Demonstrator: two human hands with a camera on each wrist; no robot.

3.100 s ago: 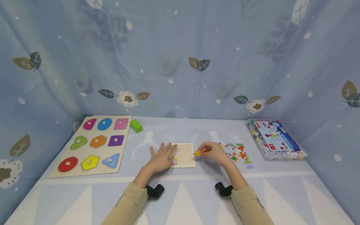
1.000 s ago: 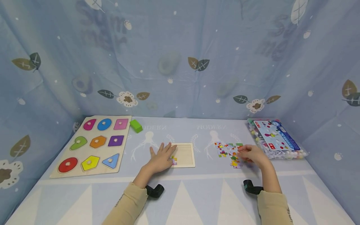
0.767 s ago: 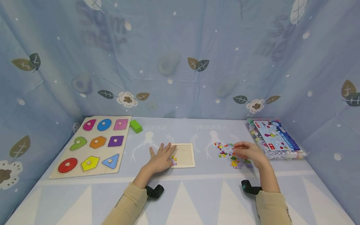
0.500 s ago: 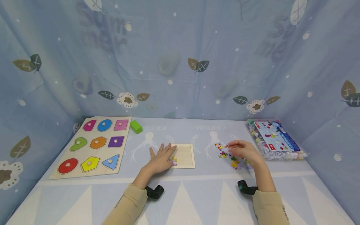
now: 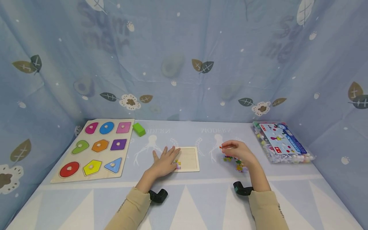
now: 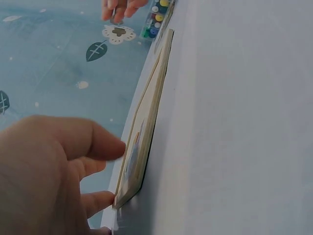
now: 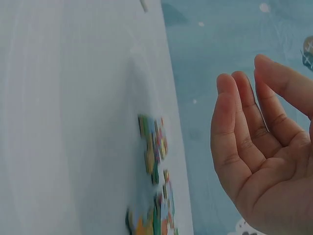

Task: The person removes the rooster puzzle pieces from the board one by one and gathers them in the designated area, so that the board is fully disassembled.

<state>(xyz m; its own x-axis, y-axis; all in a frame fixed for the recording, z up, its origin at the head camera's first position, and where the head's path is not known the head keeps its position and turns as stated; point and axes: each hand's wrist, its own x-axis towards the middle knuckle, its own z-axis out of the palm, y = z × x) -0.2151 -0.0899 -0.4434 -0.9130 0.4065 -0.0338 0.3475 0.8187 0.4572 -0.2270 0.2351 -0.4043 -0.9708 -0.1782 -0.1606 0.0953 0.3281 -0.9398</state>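
My left hand point(image 5: 164, 163) lies with fingers spread over the left side of a shallow wooden puzzle tray point(image 5: 190, 159). A small purple and yellow jigsaw piece point(image 5: 178, 164) sits in the tray's lower left corner, partly covered by the hand. In the left wrist view, the thumb and fingertips touch the near end of the tray point(image 6: 155, 98). My right hand point(image 5: 240, 152) hovers above the loose jigsaw pieces point(image 5: 239, 165), hiding many of them. The right wrist view shows its fingers loosely bent, with nothing between thumb and fingers, and the colourful pieces point(image 7: 155, 142) below on the table.
A wooden shape board point(image 5: 107, 159) with coloured knobbed shapes lies at the left. Beside its upper corner is a green block point(image 5: 139, 129). A clear box of beads point(image 5: 283, 142) stands at the back right. A blue patterned curtain point(image 5: 184, 64) encloses the table's back and sides.
My right hand first held a jigsaw piece by the tray's right edge, then was empty over the pieces at the right. Lately it has drifted left across them. The left hand has stayed put.
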